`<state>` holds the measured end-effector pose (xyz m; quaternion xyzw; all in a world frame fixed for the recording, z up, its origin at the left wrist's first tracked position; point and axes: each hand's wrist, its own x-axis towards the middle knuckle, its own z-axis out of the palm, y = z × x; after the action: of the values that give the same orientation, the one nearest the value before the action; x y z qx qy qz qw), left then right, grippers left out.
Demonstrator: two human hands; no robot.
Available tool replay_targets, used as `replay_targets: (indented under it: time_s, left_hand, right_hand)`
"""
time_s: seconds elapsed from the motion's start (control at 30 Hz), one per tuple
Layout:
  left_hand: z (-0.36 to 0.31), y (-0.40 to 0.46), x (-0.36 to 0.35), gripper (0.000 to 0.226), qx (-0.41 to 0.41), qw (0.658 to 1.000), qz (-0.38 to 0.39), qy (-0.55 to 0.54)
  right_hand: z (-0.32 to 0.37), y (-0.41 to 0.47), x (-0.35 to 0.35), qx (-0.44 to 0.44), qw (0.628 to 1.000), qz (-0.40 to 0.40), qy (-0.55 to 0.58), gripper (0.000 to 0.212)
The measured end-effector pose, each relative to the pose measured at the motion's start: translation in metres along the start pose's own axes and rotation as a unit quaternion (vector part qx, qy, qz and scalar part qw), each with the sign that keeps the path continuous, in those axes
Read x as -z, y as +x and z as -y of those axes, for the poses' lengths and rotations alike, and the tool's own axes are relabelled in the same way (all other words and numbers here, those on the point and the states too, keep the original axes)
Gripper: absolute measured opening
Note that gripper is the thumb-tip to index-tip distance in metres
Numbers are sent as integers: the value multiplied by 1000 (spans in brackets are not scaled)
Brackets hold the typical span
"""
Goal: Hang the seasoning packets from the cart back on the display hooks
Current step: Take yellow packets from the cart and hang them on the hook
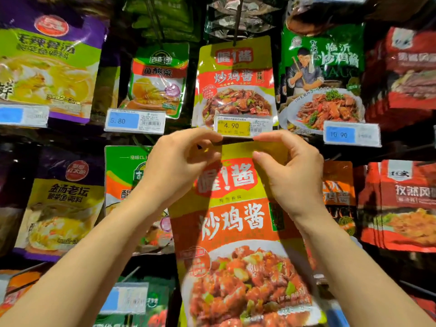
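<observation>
Both hands hold one packet [238,232] by its top edge: the left hand [179,166] pinches the upper left corner between thumb and fingers, and the right hand [290,168] pinches the upper right corner in the same way, so each grip is closed on the packet. The packet is yellow and orange, with a picture of a chicken dish, and it hangs upright from the two hands in front of the display. Its top edge is just under a yellow price tag [243,126] that reads 4.90. The hole in the packet cannot be seen, because the fingers cover that part, and the bottom of the packet is cut off by the frame. Directly above the tag one matching packet [236,83] hangs on a hook [237,22]; whether more hang behind it I cannot tell. Around it I count two rows of other packets: purple [47,62], small green [158,79], dark green [323,72] and red [410,72] above, and four more below, partly hidden by the arms. Three blue tags show in the upper row, reading 5.80 [134,120] and 10.90 [351,134]; the third, at the left, is too blurred to read. No cart is in view.
</observation>
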<state>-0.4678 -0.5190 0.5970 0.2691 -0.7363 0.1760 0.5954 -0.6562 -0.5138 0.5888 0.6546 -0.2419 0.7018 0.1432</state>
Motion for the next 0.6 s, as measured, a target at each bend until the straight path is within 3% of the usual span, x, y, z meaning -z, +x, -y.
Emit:
replay_targets:
  time_s: [0.17,0.3,0.6]
  left_hand:
    - [22,-17,-2,30,125,983,57,-124]
    - [24,-25,-9,30,161,960,-15,-229]
    - [31,17,-14,27,118,974,-105,-162]
  right_hand:
    - [-9,2,9,0,999,-11,-44,21]
    - [-14,7,11,-31,999,-3,-36,18]
    - [-31,29,0,-83,996,-30,25,33]
